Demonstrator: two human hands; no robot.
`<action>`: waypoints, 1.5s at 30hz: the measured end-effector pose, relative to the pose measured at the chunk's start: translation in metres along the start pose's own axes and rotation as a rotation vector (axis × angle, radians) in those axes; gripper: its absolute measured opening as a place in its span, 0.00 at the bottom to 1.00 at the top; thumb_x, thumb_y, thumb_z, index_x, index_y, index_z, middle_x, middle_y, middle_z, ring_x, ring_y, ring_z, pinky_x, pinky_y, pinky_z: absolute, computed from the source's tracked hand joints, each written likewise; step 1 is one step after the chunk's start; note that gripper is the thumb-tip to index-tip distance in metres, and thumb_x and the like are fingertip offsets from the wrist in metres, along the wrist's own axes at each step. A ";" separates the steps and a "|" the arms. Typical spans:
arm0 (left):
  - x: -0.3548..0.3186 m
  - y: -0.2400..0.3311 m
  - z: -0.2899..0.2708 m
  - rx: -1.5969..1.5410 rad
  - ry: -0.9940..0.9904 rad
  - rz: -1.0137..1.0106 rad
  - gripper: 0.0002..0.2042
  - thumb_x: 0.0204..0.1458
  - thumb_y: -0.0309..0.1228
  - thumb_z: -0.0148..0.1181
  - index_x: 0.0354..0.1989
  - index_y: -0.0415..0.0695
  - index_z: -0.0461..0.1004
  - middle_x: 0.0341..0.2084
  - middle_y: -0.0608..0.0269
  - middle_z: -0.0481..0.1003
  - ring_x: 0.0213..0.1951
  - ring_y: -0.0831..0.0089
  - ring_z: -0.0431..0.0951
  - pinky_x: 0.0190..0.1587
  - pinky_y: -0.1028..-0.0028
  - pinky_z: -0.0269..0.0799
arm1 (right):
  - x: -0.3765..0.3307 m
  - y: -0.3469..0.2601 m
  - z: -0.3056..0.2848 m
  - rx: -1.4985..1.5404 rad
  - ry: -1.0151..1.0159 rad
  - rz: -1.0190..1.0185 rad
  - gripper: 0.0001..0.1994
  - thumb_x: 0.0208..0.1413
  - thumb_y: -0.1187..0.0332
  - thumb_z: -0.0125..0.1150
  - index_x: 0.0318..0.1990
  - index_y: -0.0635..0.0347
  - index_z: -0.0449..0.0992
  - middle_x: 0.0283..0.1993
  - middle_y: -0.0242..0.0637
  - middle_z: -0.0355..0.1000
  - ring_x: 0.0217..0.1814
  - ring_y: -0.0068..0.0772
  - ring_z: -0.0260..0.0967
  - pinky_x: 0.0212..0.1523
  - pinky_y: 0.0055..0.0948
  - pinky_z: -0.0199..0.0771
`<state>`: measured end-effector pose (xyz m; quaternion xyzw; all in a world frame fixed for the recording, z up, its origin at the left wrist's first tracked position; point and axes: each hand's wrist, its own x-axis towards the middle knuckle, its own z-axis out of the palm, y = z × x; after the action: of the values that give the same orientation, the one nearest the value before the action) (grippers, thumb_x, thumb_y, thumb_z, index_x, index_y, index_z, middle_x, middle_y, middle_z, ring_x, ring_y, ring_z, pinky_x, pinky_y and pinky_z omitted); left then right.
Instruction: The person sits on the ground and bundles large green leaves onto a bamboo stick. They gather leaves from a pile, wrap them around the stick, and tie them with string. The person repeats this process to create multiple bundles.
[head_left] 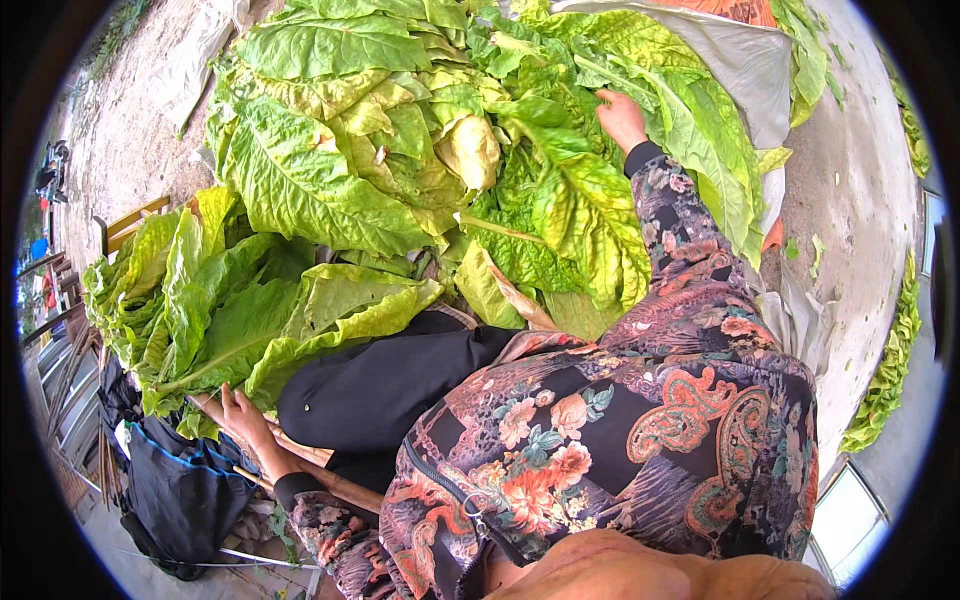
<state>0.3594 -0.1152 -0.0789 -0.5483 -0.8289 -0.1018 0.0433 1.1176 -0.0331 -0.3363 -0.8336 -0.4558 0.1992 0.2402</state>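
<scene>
Reaching up and away from the body, the right hand (pixel 620 118) lies on the big heap of yellow-green leaves (pixel 400 150), fingers bent into the leaf tops near the heap's far right edge, beside a grey sheet (pixel 740 70); whether it has pinched a leaf I cannot tell. The left hand (pixel 245 418) is low at the near left, curled around a wooden stick (pixel 300 455) that carries a hanging bundle of leaves (pixel 220 310). That stick runs from the left hand toward the lap, so the heap lies ahead and right of the bundle. The right hand is the nearer to the heap; the left is well apart from it.
</scene>
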 end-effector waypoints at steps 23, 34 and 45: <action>0.011 -0.118 0.013 -0.437 0.005 -0.116 0.15 0.54 0.26 0.55 0.49 0.36 0.73 0.27 0.65 0.73 0.24 0.79 0.68 0.27 0.80 0.63 | -0.088 -0.020 -0.024 -0.137 -0.444 -0.070 0.23 0.55 0.53 0.57 0.46 0.65 0.67 0.44 0.44 0.66 0.39 0.38 0.68 0.39 0.37 0.71; -0.028 -0.048 -0.034 -1.045 -0.193 -0.400 0.19 0.56 0.34 0.56 0.55 0.41 0.66 0.17 0.72 0.67 0.10 0.87 0.56 0.11 0.86 0.48 | -0.223 -0.232 -0.053 0.140 -0.184 -0.671 0.10 0.42 0.70 0.62 0.35 0.52 0.75 0.28 0.44 0.72 0.33 0.51 0.70 0.31 0.42 0.69; -0.051 -0.101 -0.073 -1.379 -0.450 -0.168 0.44 0.40 0.53 0.68 0.60 0.36 0.58 0.22 0.69 0.68 0.17 0.84 0.62 0.19 0.83 0.57 | -0.485 -0.455 0.071 0.205 -0.612 -1.476 0.17 0.35 0.74 0.61 0.39 0.55 0.73 0.31 0.37 0.73 0.36 0.42 0.71 0.36 0.39 0.68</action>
<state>0.2840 -0.2147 -0.0297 -0.3932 -0.6044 -0.4886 -0.4913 0.5313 -0.2188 -0.0741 -0.1996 -0.9141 0.2495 0.2498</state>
